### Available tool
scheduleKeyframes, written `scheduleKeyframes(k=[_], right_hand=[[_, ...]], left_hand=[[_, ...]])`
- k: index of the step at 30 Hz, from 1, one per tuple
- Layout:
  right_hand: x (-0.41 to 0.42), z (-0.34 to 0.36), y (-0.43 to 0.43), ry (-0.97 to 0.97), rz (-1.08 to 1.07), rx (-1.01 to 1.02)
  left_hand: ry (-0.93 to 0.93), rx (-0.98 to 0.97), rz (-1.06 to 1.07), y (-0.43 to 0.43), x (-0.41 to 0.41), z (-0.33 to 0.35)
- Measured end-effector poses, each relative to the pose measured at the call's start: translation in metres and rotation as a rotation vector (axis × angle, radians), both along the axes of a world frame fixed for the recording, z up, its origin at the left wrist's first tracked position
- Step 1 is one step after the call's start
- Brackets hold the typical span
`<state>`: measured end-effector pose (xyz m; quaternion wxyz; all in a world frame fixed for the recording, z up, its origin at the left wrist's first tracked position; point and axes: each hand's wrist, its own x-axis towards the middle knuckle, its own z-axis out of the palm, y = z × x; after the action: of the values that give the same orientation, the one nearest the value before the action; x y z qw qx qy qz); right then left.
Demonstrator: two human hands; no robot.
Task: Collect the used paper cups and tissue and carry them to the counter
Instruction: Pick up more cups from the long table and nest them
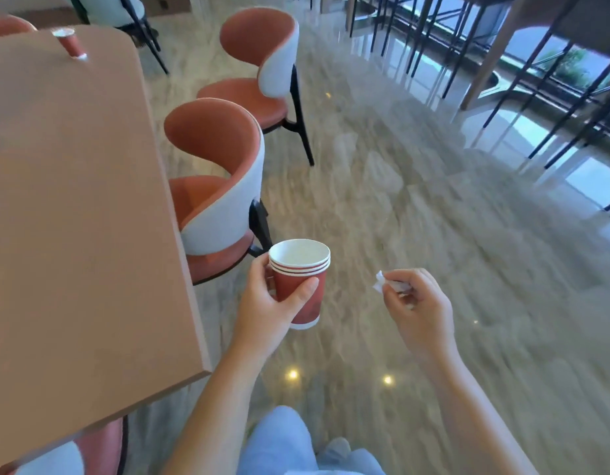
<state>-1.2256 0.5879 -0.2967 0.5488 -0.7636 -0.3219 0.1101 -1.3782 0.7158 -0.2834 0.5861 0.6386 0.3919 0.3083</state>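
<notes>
Cup (69,42) lying tipped on counter (74,200), far left; risk of leaving it behind, both hands full. Left hand (266,303) grip wrapped around nested cup stack (302,282), upright over floor (416,217). Right hand (416,303) grip pinched narrow on crumpled tissue (382,282); loose pinch could drop it.

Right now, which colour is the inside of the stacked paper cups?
White inside the red stacked paper cups, seen in the head view.
</notes>
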Motion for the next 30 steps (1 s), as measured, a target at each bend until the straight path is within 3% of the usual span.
scheduleKeyframes(k=[7,19,30], right_hand=[[0.079,-0.012,0.042,0.049,-0.068,-0.004],[0.248,0.016,0.242,-0.038,-0.040,-0.008],[0.384,-0.014,0.362,0.052,-0.072,-0.017]], left_hand=[[0.057,0.028,-0.053,0.057,0.090,-0.013],[0.074,0.065,-0.114,0.257,0.271,0.000],[0.129,-0.030,-0.125,0.369,0.395,-0.010]])
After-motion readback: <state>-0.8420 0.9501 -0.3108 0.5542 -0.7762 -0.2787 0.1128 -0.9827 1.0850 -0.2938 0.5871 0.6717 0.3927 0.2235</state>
